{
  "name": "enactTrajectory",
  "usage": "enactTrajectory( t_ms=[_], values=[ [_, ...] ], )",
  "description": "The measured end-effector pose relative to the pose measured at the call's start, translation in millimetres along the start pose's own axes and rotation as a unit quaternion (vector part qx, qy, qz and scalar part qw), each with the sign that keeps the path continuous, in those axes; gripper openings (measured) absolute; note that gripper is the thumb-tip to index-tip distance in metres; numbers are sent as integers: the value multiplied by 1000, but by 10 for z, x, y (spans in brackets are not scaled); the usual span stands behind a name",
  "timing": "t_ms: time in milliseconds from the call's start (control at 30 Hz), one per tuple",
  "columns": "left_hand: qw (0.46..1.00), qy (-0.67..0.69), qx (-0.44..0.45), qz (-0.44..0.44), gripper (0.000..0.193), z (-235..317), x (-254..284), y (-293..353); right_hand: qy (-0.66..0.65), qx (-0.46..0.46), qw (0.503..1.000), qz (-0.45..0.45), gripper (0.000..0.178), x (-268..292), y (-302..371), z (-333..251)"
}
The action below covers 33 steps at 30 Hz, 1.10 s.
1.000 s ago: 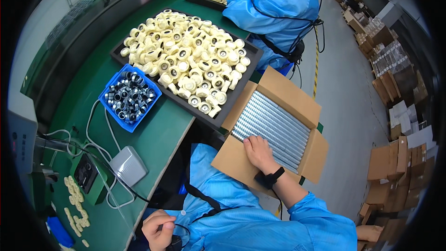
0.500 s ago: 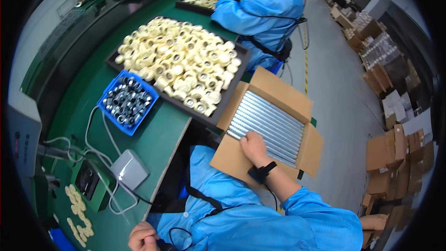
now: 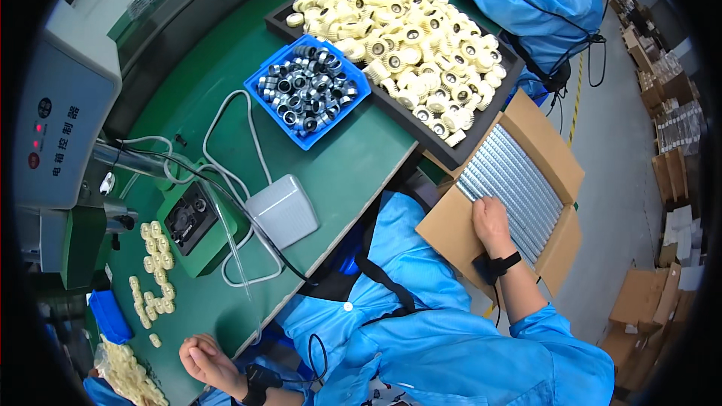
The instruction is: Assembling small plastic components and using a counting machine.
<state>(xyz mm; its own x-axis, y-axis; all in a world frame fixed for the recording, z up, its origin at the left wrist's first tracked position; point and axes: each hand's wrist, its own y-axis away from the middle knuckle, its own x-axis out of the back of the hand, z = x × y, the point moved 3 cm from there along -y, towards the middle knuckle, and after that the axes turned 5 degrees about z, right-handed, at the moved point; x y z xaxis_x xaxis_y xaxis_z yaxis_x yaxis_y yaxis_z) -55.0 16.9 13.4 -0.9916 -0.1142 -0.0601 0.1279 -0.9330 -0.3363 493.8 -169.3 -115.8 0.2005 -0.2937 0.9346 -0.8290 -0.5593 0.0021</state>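
Observation:
My right hand [image 3: 492, 222] reaches into an open cardboard box [image 3: 448, 227] at my right side. Its bent fingers touch the near end of close-packed rows of silvery, ribbed metal pieces [image 3: 513, 184]; the fingertips are hidden. My left hand [image 3: 204, 359] is curled closed beside the bench's near edge, and whatever is inside it, if anything, cannot be seen. Left of the box, a black tray [image 3: 492, 122] carries a heap of cream plastic gears [image 3: 410, 37] with metal centres. Against that tray stands a blue bin [image 3: 323, 137] of small metal rings [image 3: 304, 90].
A grey foot pedal-like box [image 3: 283, 210] with looping cables lies on the green bench [image 3: 342, 180]. Left of it are a green fixture [image 3: 197, 229], gears in short rows [image 3: 156, 259] and a control box [image 3: 64, 116]. A co-worker in blue [image 3: 549, 7] sits beyond; cartons [image 3: 639, 293] line the right.
The view has swung left and down, so the bench and box sit differently in the picture. My right hand stays at the box, and my left hand stays curled, now showing more fully.

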Motion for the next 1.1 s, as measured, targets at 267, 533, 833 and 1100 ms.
enactTrajectory(
  t_ms=[267, 533, 833, 1100],
  values=[
    [999, 19, 7, 28, 20, -187, 66, -110, -14, -66, 998, -8, 41, 65, 61, 63],
    [999, 17, 17, 45, 18, -154, 14, -81, -64, -67, 996, -9, 41, 73, 64, 191],
    [992, 27, 80, 93, 12, -43, -44, -27, -155, -63, 982, 90, 35, 447, -265, 289],
    [994, -59, 66, 63, 11, -113, -6, -9, -434, 175, 879, 90, 35, 1574, -668, -1698]
  ],
)
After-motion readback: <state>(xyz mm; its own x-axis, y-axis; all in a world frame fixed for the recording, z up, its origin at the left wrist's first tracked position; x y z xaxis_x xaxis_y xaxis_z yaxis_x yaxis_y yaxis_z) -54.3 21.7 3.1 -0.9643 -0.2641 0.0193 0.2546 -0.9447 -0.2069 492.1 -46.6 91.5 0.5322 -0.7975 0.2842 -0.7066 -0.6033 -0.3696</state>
